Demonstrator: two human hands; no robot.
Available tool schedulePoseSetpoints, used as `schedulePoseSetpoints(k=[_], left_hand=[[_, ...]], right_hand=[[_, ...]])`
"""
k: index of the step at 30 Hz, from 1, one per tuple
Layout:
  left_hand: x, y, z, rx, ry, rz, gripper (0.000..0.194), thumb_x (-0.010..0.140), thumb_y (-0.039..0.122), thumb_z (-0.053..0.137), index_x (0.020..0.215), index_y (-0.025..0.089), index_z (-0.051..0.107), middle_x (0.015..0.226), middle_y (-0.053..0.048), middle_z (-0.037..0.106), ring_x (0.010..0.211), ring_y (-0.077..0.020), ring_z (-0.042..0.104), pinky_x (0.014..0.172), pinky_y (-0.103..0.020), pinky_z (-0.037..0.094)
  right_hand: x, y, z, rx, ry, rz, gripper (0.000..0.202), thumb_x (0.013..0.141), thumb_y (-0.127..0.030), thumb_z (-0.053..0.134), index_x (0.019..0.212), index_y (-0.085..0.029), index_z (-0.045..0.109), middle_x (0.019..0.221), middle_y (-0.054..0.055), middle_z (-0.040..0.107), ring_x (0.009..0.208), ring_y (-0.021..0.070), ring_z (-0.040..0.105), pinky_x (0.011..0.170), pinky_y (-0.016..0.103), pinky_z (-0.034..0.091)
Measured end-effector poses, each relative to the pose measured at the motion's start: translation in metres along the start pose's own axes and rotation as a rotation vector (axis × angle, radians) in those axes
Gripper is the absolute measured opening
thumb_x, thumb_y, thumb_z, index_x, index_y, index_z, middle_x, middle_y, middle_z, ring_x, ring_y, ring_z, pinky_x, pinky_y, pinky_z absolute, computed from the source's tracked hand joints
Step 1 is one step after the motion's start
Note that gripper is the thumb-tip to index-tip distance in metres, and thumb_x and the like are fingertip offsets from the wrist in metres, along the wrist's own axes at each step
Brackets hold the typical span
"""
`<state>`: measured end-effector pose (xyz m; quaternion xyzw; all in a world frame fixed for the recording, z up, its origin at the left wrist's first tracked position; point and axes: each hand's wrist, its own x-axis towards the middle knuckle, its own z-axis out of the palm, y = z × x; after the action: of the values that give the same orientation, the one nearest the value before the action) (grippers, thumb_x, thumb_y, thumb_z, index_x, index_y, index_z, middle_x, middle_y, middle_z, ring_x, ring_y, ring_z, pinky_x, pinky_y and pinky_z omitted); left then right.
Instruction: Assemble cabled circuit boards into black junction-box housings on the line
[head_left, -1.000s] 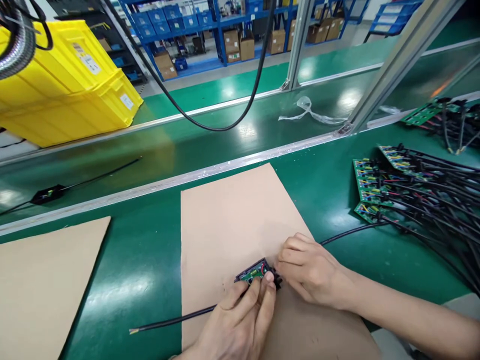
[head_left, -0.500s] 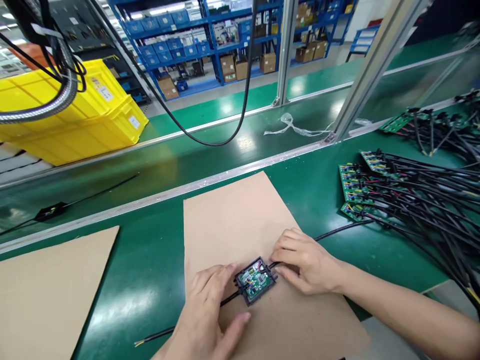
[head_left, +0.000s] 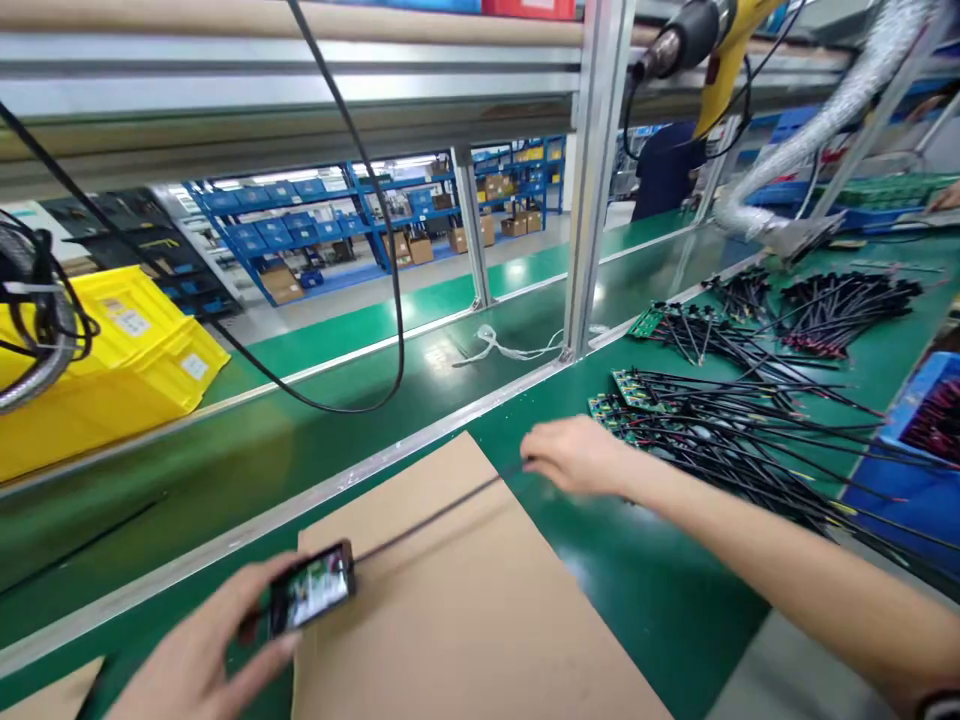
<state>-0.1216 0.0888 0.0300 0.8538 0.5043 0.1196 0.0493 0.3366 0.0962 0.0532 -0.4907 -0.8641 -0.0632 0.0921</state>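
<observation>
A small black case with a green circuit board inside [head_left: 313,588] is raised over the left edge of a cardboard sheet [head_left: 480,590]. My left hand [head_left: 217,635] grips the case from its left side, thumb along the lower edge and fingers behind. From the case's right end a black cable [head_left: 431,518] runs up to the right, pulled nearly straight. My right hand [head_left: 574,455] pinches that cable near its far end, above the green bench at the cardboard's right edge. Motion blurs the board's details.
Circuit boards with black cables [head_left: 675,410] lie in a pile at the right. Beyond them sits a blue bin [head_left: 911,480]. A yellow crate [head_left: 142,350] stands at the left, and a heat gun [head_left: 697,50] hangs overhead. A metal post [head_left: 589,200] rises from the bench's rail.
The case has left the cardboard's middle and moved left in my left hand. My right hand has slid away along the cable, up and right. The view has tilted up and right.
</observation>
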Motion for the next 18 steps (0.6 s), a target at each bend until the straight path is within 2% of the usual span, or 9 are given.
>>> schedulePoseSetpoints(k=[1, 2, 4, 7, 9, 11, 13, 15, 18], left_hand=[[0.023, -0.01, -0.011, 0.041, 0.021, -0.045, 0.053, 0.083, 0.058, 0.052, 0.131, 0.035, 0.048, 0.124, -0.002, 0.066, 0.106, -0.0266, 0.067, 0.082, -0.035, 0.059], [0.045, -0.016, -0.019, 0.063, -0.025, -0.071, 0.055, 0.083, 0.058, 0.05, 0.131, 0.029, 0.049, 0.128, -0.005, 0.064, 0.109, -0.0272, 0.065, 0.089, -0.038, 0.056], [0.088, -0.025, -0.025, 0.09, -0.04, -0.104, 0.061, 0.085, 0.053, 0.047, 0.135, 0.018, 0.048, 0.135, -0.01, 0.059, 0.119, -0.028, 0.059, 0.1, -0.039, 0.048], [0.125, -0.038, -0.011, 0.154, 0.025, -0.2, 0.065, 0.082, 0.037, 0.055, 0.141, 0.012, 0.042, 0.148, -0.015, 0.043, 0.137, -0.0309, 0.039, 0.114, -0.044, 0.03], [0.124, -0.044, 0.004, 0.175, 0.057, -0.234, 0.063, 0.083, 0.027, 0.057, 0.142, 0.011, 0.041, 0.153, -0.017, 0.035, 0.141, -0.0309, 0.032, 0.115, -0.049, 0.025], [0.1, -0.042, 0.016, 0.168, 0.069, -0.233, 0.057, 0.083, 0.02, 0.056, 0.139, 0.014, 0.046, 0.153, -0.016, 0.034, 0.142, -0.0302, 0.03, 0.114, -0.05, 0.026], [0.055, -0.03, 0.02, 0.141, 0.078, -0.228, 0.05, 0.083, 0.018, 0.055, 0.133, 0.017, 0.053, 0.153, -0.014, 0.036, 0.142, -0.0301, 0.03, 0.113, -0.052, 0.027], [-0.006, -0.007, 0.014, 0.103, 0.09, -0.248, 0.045, 0.085, 0.021, 0.056, 0.13, 0.019, 0.056, 0.153, -0.012, 0.036, 0.142, -0.0296, 0.03, 0.113, -0.052, 0.027], [-0.111, 0.036, -0.013, 0.056, 0.142, -0.385, 0.045, 0.087, 0.03, 0.059, 0.131, 0.024, 0.056, 0.155, -0.008, 0.034, 0.143, -0.0273, 0.03, 0.115, -0.049, 0.026]], right_hand=[[0.019, 0.02, -0.005, -0.014, 0.023, 0.026, 0.015, 0.093, -0.029, 0.053, 0.094, -0.021, 0.066, 0.091, 0.004, 0.068, 0.083, 0.0164, 0.06, 0.066, 0.025, 0.038], [0.039, 0.037, -0.009, -0.029, 0.046, 0.051, 0.015, 0.093, -0.028, 0.053, 0.095, -0.021, 0.067, 0.094, 0.005, 0.068, 0.09, 0.0182, 0.06, 0.072, 0.025, 0.039], [0.076, 0.059, -0.01, -0.063, 0.105, 0.123, 0.019, 0.091, -0.024, 0.052, 0.101, -0.017, 0.067, 0.1, 0.012, 0.067, 0.099, 0.024, 0.057, 0.079, 0.031, 0.041], [0.11, 0.06, 0.002, -0.09, 0.183, 0.18, 0.029, 0.089, -0.019, 0.051, 0.113, -0.009, 0.063, 0.107, 0.021, 0.061, 0.104, 0.0319, 0.053, 0.081, 0.04, 0.043], [0.113, 0.042, 0.016, -0.074, 0.176, 0.098, 0.03, 0.087, -0.019, 0.053, 0.114, -0.009, 0.063, 0.105, 0.019, 0.06, 0.102, 0.0313, 0.053, 0.082, 0.04, 0.044], [0.106, 0.017, 0.03, -0.046, 0.137, -0.04, 0.027, 0.086, -0.02, 0.055, 0.111, -0.013, 0.065, 0.102, 0.015, 0.06, 0.099, 0.0285, 0.055, 0.083, 0.038, 0.045], [0.095, -0.012, 0.044, -0.01, 0.088, -0.193, 0.023, 0.086, -0.02, 0.055, 0.106, -0.016, 0.067, 0.1, 0.012, 0.06, 0.096, 0.0261, 0.056, 0.083, 0.036, 0.047], [0.083, -0.042, 0.059, 0.067, 0.059, -0.371, 0.022, 0.087, -0.021, 0.052, 0.102, -0.019, 0.067, 0.1, 0.011, 0.06, 0.095, 0.0253, 0.057, 0.081, 0.037, 0.048], [0.069, -0.084, 0.089, 0.311, 0.133, -0.661, 0.025, 0.089, -0.025, 0.047, 0.104, -0.024, 0.067, 0.103, 0.013, 0.061, 0.094, 0.0264, 0.06, 0.077, 0.04, 0.051]])
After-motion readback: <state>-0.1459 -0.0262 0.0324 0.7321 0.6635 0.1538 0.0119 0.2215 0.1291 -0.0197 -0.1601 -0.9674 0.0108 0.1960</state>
